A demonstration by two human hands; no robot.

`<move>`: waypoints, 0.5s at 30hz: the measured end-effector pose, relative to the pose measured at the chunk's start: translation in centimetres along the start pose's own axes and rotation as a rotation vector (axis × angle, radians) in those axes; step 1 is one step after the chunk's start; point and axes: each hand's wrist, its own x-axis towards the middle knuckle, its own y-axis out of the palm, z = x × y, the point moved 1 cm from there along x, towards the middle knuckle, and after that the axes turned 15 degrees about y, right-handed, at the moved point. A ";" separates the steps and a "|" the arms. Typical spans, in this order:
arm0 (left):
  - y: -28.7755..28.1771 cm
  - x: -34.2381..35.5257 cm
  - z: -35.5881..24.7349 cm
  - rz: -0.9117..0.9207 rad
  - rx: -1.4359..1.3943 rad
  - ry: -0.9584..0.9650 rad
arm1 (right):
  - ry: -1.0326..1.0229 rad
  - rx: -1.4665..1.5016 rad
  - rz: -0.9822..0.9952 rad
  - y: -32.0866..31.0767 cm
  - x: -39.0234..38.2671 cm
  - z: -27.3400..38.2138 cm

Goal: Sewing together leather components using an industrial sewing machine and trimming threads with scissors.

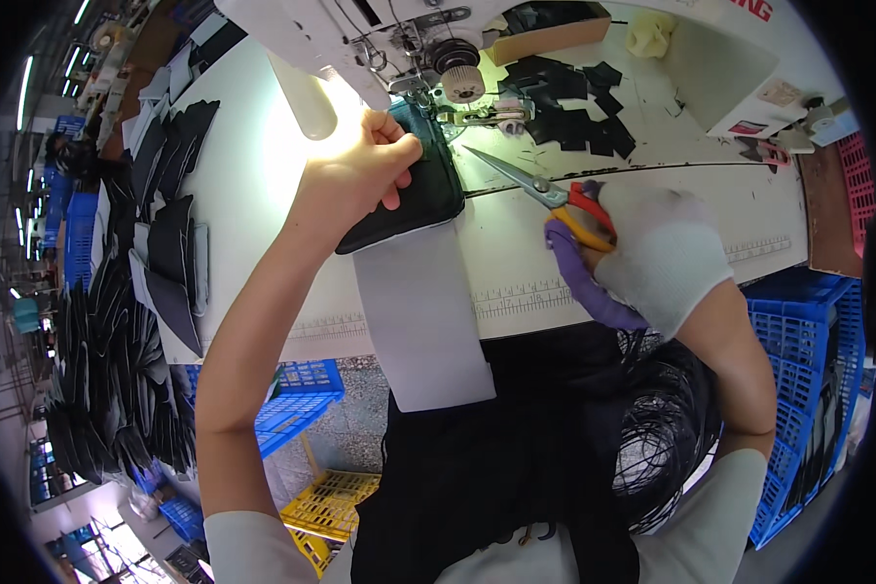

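Observation:
My bare left hand (370, 161) has its fingers curled in a pinch at the black padded piece (419, 204) under the sewing machine's needle area (409, 102). A long pale grey strip (423, 311) hangs from that piece over the table edge. My right hand (642, 253), in a white glove with purple fingers, is closed on scissors (545, 190) with red and orange handles. The blades are slightly apart and point up-left toward the black piece's right side, near the presser foot.
Dark cut pieces lie in stacks (170, 253) at the left and scattered (574, 127) behind the scissors, near a cardboard box (545, 39). Blue crates (788, 370) stand at the right, a yellow crate (331, 501) below the table (243, 195). Dark cord coils (662, 438) hang beside my lap.

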 end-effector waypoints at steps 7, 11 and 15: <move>-0.2 0.8 0.4 0.110 -0.076 -0.009 | 0.039 -0.096 0.223 -0.7 1.4 1.9; -0.4 1.2 0.9 0.154 -0.231 0.012 | -0.027 -0.119 0.172 -0.5 1.5 1.9; 0.1 1.1 1.4 0.092 -0.241 -0.006 | -0.030 -0.104 0.153 -0.2 1.4 1.8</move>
